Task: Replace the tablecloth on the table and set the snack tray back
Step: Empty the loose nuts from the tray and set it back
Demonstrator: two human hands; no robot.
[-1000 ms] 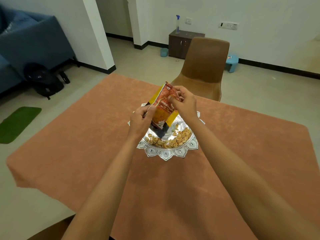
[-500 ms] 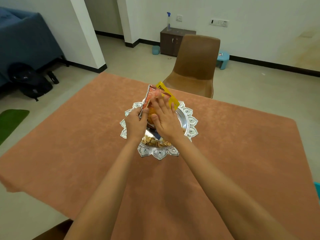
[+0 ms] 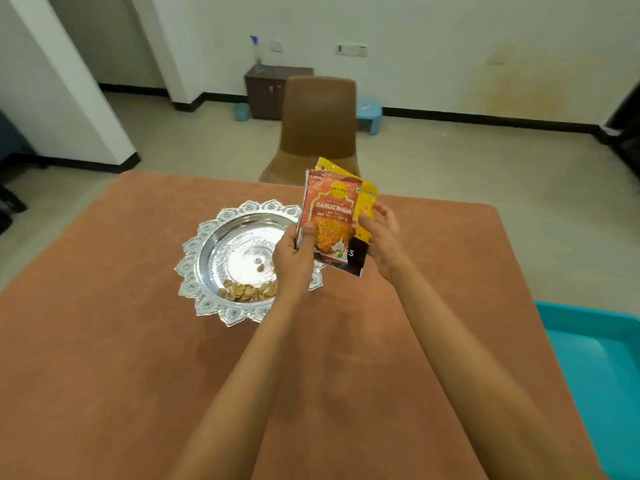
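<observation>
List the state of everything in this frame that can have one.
Orange tablecloth: spread flat, hanging over the edges.
Silver scalloped tray: flat on the cloth, few nuts at its near edge.
Red garlic bhujia packet: upright, held in the air, frontmost.
Yellow snack packet: upright behind the red one.
Left hand: grips the red packet, thumb in front.
Right hand: pinches the yellow packet's edge.
Brown chair: upright.

brown chair (image 3: 320,123) | spray bottle (image 3: 256,54) on dark cabinet (image 3: 265,95) | blue stool (image 3: 370,112) | teal tub (image 3: 595,375)
</observation>
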